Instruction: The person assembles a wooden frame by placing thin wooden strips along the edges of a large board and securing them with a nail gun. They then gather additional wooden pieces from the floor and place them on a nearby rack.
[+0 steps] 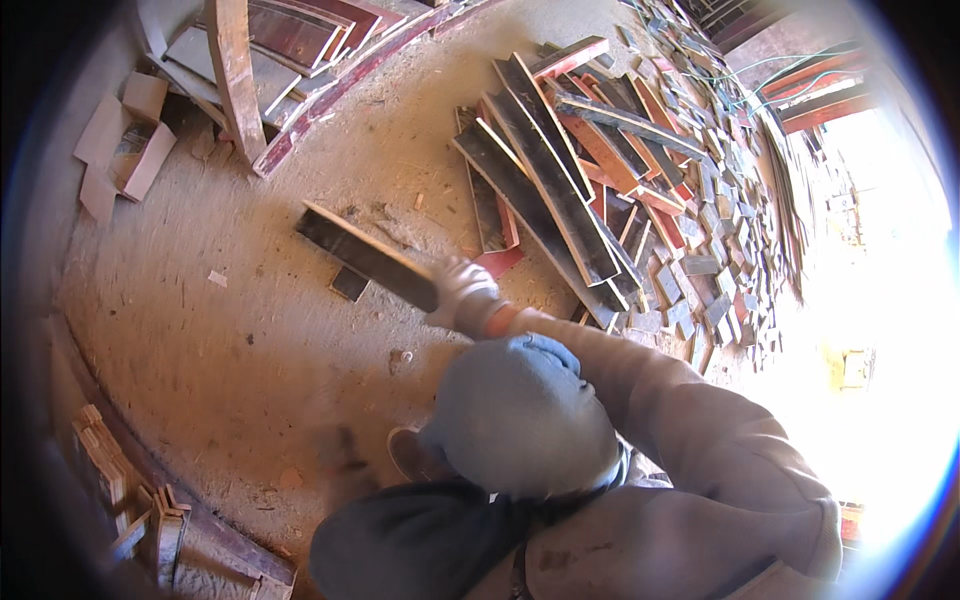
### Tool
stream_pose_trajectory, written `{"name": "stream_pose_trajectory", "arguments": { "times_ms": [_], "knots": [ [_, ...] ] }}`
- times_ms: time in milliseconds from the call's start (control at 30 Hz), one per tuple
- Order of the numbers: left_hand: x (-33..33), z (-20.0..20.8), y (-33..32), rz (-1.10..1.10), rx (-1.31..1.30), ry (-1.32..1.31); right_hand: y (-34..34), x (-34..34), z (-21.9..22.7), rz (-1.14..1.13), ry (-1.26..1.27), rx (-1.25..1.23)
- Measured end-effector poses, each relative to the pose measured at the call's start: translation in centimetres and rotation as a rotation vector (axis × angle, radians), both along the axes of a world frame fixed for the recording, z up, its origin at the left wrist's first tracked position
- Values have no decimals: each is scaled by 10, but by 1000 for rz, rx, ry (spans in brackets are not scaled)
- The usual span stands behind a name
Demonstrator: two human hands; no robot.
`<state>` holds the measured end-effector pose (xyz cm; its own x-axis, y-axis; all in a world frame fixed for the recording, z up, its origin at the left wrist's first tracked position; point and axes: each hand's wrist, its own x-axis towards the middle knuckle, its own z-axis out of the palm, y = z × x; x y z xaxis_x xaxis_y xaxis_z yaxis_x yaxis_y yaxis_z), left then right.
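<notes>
My right hand (462, 295), in a pale work glove with an orange cuff, grips one end of a long dark plank (365, 255). The plank sticks out to the upper left, held above the sandy ground. My right sleeve (700, 430) is grey-brown and reaches up from the lower right. A grey cloth hood or covering (520, 415) fills the lower middle. My left sleeve (410, 545) is dark, and at its end my left hand (340, 452) is only a dark blurred smear, so its fingers cannot be made out. A brown shoe tip (408, 455) shows beside it.
A heap of dark and red planks (560, 170) lies upper right, with several small offcuts (700, 240) beyond it. Curved red formwork (300, 60) and cardboard pieces (125, 140) sit upper left. Stacked wood blocks (120, 490) line the lower left. A small dark scrap (348, 284) lies on the ground.
</notes>
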<state>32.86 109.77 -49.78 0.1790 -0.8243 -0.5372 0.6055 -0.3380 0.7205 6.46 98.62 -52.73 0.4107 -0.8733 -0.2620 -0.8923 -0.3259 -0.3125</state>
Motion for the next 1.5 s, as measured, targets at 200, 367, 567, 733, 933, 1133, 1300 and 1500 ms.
{"name": "stream_pose_trajectory", "arguments": {
  "times_ms": [200, 367, 567, 733, 933, 1133, 1300, 1500],
  "knots": [
    [-53, -50, -40, 35, 143, 297, 5, -11, 57, 322, -60, -249],
    [-44, -60, -29, 30, -11, 341, -61, -150, 46, -259, 478, -216],
    [-71, -58, -14, 372, 130, 452, -51, -158, 66, -351, -596, -141],
    [-69, -73, -15, 402, 53, 329, 13, -77, 82, -124, -759, 226],
    [-59, -97, -6, 386, 66, 309, 33, 20, 26, -102, -832, 682],
    [-56, -110, -12, 348, 23, 348, 9, -29, 37, 102, -160, -363],
    [-62, -94, -13, 287, 1, 397, -20, -165, 23, -427, 633, -139],
    [-66, -101, -9, 323, 47, 412, 2, -154, 21, -611, 64, 93]
  ]
}}
